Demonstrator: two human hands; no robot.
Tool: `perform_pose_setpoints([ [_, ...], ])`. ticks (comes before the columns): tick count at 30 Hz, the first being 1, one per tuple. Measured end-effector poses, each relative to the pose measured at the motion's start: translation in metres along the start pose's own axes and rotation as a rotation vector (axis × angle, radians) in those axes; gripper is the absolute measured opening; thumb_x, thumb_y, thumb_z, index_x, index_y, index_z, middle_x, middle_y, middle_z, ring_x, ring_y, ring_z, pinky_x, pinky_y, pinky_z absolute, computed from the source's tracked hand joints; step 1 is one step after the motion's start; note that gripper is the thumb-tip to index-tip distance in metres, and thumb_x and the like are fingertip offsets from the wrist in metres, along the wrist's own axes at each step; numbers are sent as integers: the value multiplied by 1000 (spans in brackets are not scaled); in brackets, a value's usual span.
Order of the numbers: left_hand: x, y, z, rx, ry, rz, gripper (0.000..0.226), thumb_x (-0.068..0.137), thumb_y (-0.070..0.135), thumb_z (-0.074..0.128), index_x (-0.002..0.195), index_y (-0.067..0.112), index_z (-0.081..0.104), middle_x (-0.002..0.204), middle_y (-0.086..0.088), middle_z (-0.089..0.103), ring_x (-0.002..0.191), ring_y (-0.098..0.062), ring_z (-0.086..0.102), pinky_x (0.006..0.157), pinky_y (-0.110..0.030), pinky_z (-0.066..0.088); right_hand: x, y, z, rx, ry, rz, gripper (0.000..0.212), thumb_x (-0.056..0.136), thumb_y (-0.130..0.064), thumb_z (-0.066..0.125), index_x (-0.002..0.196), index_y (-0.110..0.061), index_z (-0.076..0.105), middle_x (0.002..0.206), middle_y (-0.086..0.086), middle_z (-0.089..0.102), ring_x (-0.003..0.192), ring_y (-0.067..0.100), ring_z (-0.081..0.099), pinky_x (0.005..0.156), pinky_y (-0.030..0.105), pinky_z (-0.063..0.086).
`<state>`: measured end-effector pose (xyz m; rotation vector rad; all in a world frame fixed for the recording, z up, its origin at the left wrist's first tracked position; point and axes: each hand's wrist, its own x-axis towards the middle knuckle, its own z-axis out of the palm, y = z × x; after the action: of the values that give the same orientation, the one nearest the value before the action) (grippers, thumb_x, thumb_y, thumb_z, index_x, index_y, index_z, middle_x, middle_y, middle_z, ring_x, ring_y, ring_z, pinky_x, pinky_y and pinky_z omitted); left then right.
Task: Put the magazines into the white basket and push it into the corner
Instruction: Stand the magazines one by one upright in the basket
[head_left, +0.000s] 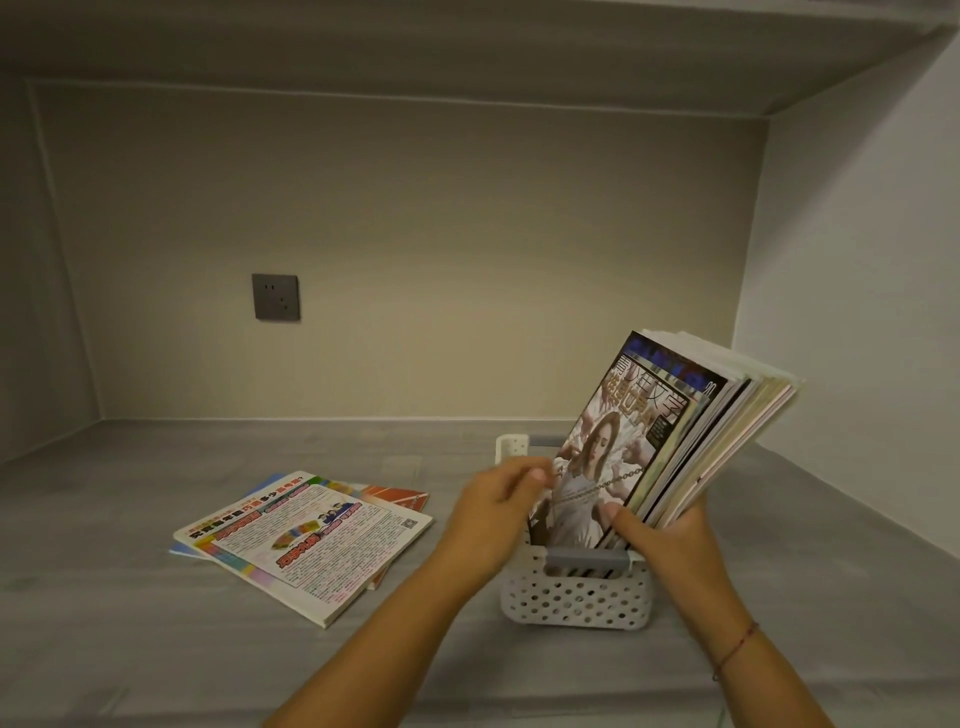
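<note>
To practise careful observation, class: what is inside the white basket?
A stack of magazines stands in the white basket, leaning right, held by the left hand and the right hand. Their lower ends and the basket's floor are hidden behind its wall.

Both hands, left hand and right hand, gripping magazines standing in white basket, loose magazines left

A thin red cord bracelet rings the bare right forearm; the left forearm is bare too.
</note>
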<state>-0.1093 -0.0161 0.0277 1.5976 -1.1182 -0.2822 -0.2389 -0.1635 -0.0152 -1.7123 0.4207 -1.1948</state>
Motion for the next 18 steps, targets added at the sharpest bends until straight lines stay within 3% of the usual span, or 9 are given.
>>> perform_pose_setpoints([
  [3,-4,-37,-38,37,454,-67,18,96,25,51,109,33,60,110,12,63,95,1,57,77,-16,46,-1,-1,-1,-13,7,32,72,68,-17,78,126,-31,36,105,-19,58,90,-8,57,59,1,44],
  [5,-5,-68,-74,288,652,-326,37,93,35,55,126,18,55,127,-5,58,108,-18,58,85,-32,48,-1,-2,0,-11,11,43,72,69,-18,78,124,-34,35,104,-22,57,85,-14,57,58,0,43],
  [7,-10,-98,-108,592,647,-689,75,86,54,57,142,8,39,145,-18,41,132,-35,39,106,-48,36,-1,-3,0,-6,13,50,73,68,-18,78,124,-35,34,104,-23,56,85,-15,56,61,2,42],
  [10,-23,-126,-139,604,601,-1001,113,75,67,60,150,1,7,156,-24,10,145,-40,7,118,-52,7,-1,-3,1,8,7,54,75,68,-18,78,127,-34,33,108,-20,55,93,-9,52,71,9,41],
  [12,-25,-136,-145,606,606,-1015,121,70,68,64,149,-1,4,155,-27,10,145,-41,6,118,-51,5,0,-3,1,15,6,52,75,69,-18,78,127,-34,33,108,-20,55,95,-8,52,71,8,40],
  [18,-18,-138,-145,647,641,-933,117,64,58,77,145,-3,18,149,-27,28,138,-42,28,113,-50,25,-1,-4,1,6,6,53,76,68,-19,78,129,-32,33,108,-20,55,94,-7,52,71,10,40],
])
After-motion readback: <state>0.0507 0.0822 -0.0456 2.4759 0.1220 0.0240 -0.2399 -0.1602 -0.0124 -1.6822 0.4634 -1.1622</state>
